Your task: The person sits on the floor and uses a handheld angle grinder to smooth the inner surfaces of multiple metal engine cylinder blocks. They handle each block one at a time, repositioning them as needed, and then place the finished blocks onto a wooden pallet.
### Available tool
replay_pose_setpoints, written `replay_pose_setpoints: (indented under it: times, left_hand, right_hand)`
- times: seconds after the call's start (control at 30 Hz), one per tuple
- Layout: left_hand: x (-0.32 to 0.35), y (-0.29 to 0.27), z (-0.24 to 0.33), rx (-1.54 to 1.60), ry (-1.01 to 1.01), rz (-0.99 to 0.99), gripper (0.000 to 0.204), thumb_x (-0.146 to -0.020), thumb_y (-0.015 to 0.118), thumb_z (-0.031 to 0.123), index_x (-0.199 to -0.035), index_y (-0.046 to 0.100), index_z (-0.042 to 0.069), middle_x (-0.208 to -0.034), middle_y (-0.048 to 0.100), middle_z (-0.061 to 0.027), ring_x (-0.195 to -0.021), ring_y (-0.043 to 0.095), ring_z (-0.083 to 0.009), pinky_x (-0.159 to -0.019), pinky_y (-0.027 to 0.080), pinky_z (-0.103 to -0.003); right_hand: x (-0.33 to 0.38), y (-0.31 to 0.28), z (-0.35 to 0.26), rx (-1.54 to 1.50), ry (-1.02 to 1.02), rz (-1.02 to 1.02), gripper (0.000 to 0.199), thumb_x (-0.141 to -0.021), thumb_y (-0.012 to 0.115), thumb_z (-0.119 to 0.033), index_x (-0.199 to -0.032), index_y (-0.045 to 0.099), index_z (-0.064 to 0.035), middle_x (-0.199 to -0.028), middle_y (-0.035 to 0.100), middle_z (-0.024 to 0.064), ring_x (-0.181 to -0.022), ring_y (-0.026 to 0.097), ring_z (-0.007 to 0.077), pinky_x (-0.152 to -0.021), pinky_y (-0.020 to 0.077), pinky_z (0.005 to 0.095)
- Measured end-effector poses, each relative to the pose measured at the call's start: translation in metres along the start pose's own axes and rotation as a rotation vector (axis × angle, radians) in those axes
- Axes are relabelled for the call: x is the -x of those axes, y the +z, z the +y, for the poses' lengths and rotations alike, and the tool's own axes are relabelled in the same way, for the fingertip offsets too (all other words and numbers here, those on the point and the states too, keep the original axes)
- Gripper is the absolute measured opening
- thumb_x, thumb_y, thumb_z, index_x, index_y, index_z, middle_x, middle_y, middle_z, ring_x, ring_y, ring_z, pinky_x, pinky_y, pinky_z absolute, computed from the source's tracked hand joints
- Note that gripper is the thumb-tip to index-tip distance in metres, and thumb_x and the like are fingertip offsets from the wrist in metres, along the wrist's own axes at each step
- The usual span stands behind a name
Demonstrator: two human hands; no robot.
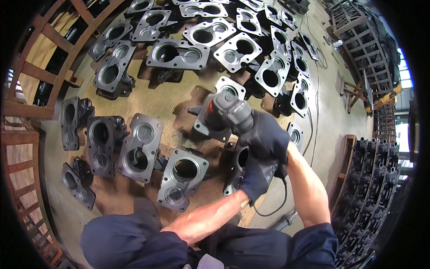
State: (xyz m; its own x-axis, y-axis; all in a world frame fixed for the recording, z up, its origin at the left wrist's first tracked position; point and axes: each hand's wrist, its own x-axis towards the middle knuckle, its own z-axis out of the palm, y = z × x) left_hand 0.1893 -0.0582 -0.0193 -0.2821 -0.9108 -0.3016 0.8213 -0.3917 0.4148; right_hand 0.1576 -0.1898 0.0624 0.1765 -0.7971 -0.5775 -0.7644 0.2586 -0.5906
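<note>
Both my hands wear dark gloves and are wrapped round a black angle grinder [233, 112]. My right hand [271, 134] grips it just behind the head, and my left hand [260, 177] closes on the rear of the body, where the cord leaves. The tool's head hangs over a metal casting [231, 86] with a machined flange face, hiding most of it. Whether the disc touches the metal I cannot tell. Partly covered by my forearms, another casting [235, 179] lies close by. A casting with a large bore [187, 168] sits left of my left forearm.
Several similar castings [177, 54] are spread over a tan corrugated sheet [172, 101] on the floor. Wooden crate frames [27, 110] stand along the left. At right, dark parts [371, 179] are stacked by a wooden pallet [347, 157]. A cable [316, 130] runs along the floor.
</note>
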Motion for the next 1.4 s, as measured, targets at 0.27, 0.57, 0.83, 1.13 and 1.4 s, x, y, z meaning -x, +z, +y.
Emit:
replay_pose_setpoints:
  times: [0.27, 0.57, 0.83, 1.13, 1.4]
  left_hand:
    - [-0.074, 0.024, 0.047, -0.489, 0.028, 0.012, 0.025, -0.092, 0.063, 0.011, -0.114, 0.063, -0.001, -0.097, 0.066, -0.0041, -0.088, 0.059, -0.0121, -0.076, 0.052, -0.030]
    - [-0.048, 0.027, -0.003, -0.702, 0.139, -0.003, 0.036, -0.089, 0.071, 0.017, -0.119, 0.059, 0.000, -0.108, 0.068, -0.0118, -0.101, 0.063, -0.0186, -0.089, 0.051, -0.034]
    - [-0.056, 0.040, 0.081, -0.909, -0.076, -0.086, 0.034, -0.097, 0.063, 0.022, -0.122, 0.060, -0.001, -0.109, 0.068, -0.0130, -0.098, 0.063, -0.0194, -0.086, 0.052, -0.035]
    - [-0.062, 0.040, 0.037, -0.843, -0.053, -0.098, 0.033, -0.092, 0.068, 0.021, -0.115, 0.062, -0.002, -0.099, 0.070, -0.0138, -0.094, 0.063, -0.0153, -0.081, 0.052, -0.034]
    - [0.003, 0.017, -0.043, 0.128, -0.012, -0.004, 0.036, -0.091, 0.068, 0.005, -0.125, 0.056, 0.000, -0.117, 0.063, -0.0069, -0.113, 0.057, -0.0145, -0.097, 0.049, -0.031]
  right_hand:
    - [-0.049, -0.046, -0.011, 0.043, 0.016, 0.117, 0.046, -0.060, 0.081, -0.021, -0.097, 0.069, 0.0035, -0.083, 0.072, 0.0165, -0.074, 0.068, 0.0253, -0.074, 0.0540, 0.0355]
    - [-0.009, -0.043, 0.033, -0.040, 0.060, 0.157, 0.051, -0.058, 0.080, -0.023, -0.101, 0.070, 0.0016, -0.086, 0.072, 0.0128, -0.074, 0.066, 0.0248, -0.075, 0.0540, 0.0348]
    - [-0.042, -0.041, 0.007, -0.029, -0.057, 0.127, 0.030, -0.063, 0.075, -0.012, -0.085, 0.064, 0.0039, -0.071, 0.061, 0.0027, -0.063, 0.051, 0.0118, -0.060, 0.0477, 0.0289]
    - [-0.018, -0.050, 0.020, -0.039, 0.012, 0.229, 0.031, -0.062, 0.075, -0.013, -0.086, 0.062, 0.0029, -0.071, 0.059, 0.0002, -0.064, 0.049, 0.0125, -0.059, 0.0464, 0.0292]
    - [0.034, -0.015, 0.031, -0.165, 0.047, 0.121, 0.049, -0.063, 0.078, -0.018, -0.107, 0.067, 0.0017, -0.088, 0.071, 0.0131, -0.079, 0.065, 0.0211, -0.078, 0.0530, 0.0334]
